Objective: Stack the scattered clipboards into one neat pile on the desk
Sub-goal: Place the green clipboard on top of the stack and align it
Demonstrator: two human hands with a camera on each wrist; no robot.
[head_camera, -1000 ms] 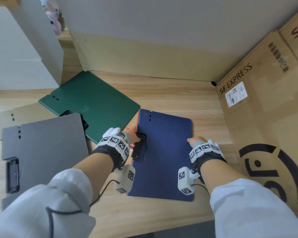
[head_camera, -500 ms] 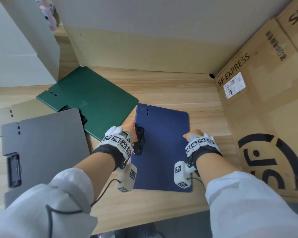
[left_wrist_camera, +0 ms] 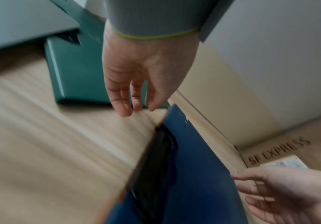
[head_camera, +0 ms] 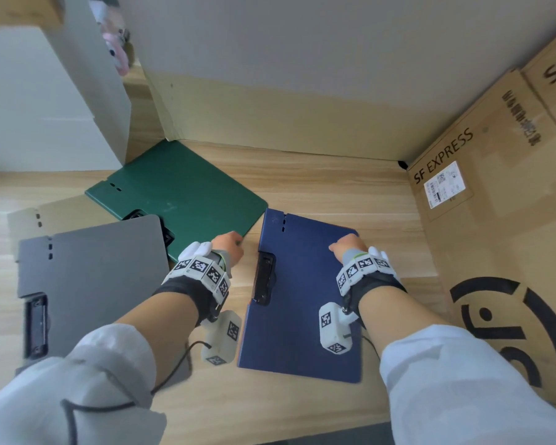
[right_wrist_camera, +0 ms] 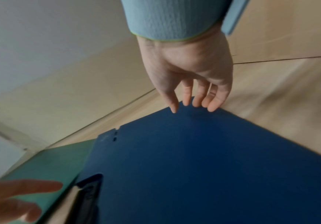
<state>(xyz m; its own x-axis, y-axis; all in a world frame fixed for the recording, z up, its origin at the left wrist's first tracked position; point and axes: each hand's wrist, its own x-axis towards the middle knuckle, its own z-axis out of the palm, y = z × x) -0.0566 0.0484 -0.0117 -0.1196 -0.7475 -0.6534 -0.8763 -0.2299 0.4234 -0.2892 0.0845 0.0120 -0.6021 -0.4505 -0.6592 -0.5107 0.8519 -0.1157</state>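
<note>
A blue clipboard [head_camera: 302, 284] lies flat on the wooden desk [head_camera: 334, 187], its black clip [head_camera: 264, 281] on the left edge. My right hand [head_camera: 345, 245] touches its far right corner with nearly straight fingertips [right_wrist_camera: 211, 104]. My left hand [head_camera: 230, 247] hangs relaxed and holds nothing, just over the near corner of a green clipboard [head_camera: 180, 194]; its fingers [left_wrist_camera: 121, 104] are loose. A grey clipboard [head_camera: 90, 277] lies left of it, over the green one's clip. A tan clipboard [head_camera: 61, 213] peeks out behind the grey one.
A big SF Express cardboard box [head_camera: 495, 220] walls the right side, close to the blue clipboard. A cardboard panel [head_camera: 270, 117] stands at the back and a white cabinet [head_camera: 45, 101] at far left. The desk's front edge runs close to me.
My left hand has let go of the blue clipboard's clip and moved left to the green clipboard's corner. My right hand slid up to the blue clipboard's far corner.
</note>
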